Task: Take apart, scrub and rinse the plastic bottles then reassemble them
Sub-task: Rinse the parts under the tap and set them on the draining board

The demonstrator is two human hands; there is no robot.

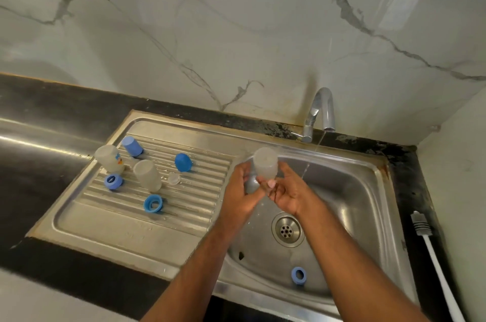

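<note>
Item: clear plastic bottle point(265, 163), held over the sink point(363, 190), my left hand point(243, 190) and right hand point(288, 194) curled round its lower end; I judge it light, stiff, wet-slippery, best gripped mid-body.

Dim soft light, glare streak upper right, curved edges, slight blur
</note>
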